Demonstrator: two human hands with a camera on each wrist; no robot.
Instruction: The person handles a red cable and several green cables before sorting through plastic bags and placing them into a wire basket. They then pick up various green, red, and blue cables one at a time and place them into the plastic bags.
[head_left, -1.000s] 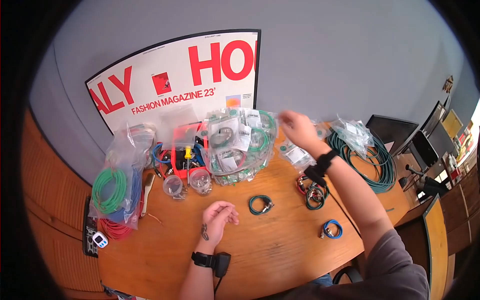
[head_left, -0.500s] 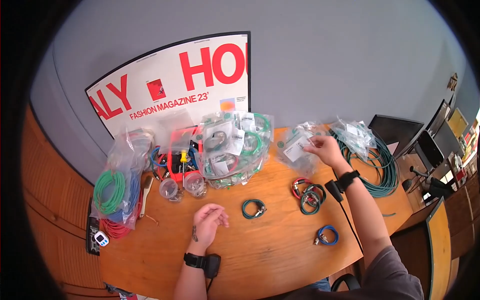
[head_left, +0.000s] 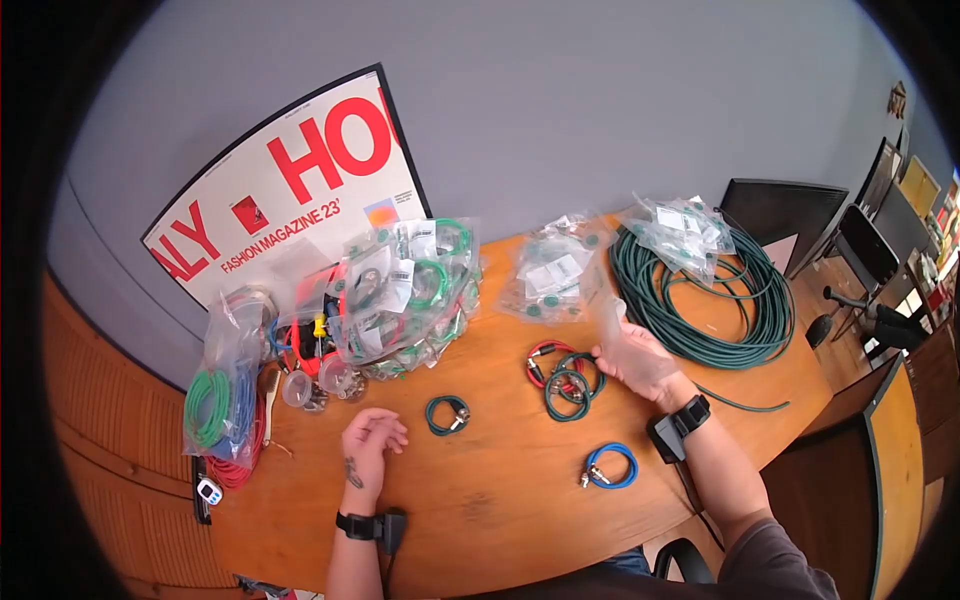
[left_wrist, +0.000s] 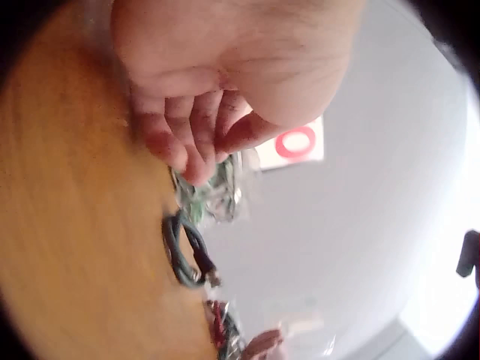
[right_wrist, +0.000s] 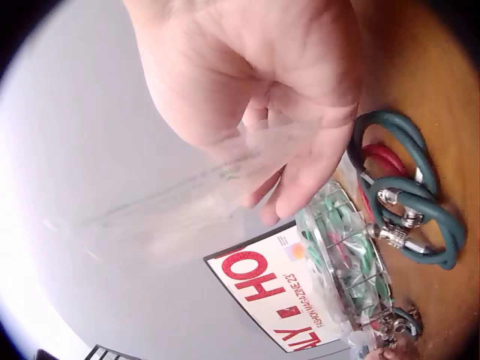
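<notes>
My right hand (head_left: 640, 360) pinches a clear plastic bag (right_wrist: 225, 176) between thumb and fingers, above the table's right part. The bag sticks up from the fingertips and looks flat, with nothing plainly seen inside. Close by the hand lie a coiled dark green cable (head_left: 570, 400) with metal connectors and a red cable (head_left: 538, 368). My left hand (head_left: 372, 445) hovers over the table with loosely bent fingers, holding nothing. Just right of it lies another small green cable coil (head_left: 445, 415). A blue cable coil (head_left: 618, 466) with metal connectors lies nearer the front edge.
Packaged clear bags (head_left: 550, 270) lie at the back centre. Right of them is a large dark green cable coil (head_left: 770, 320) with bags on top. A pile of bagged cables (head_left: 410, 290), small clear tubs (head_left: 297, 390) and bagged green cable (head_left: 207, 410) stand at the left.
My right hand has gone from the bag pile at the back toward the front, now carrying a clear bag. The head view has turned right. The left hand stays idle.
</notes>
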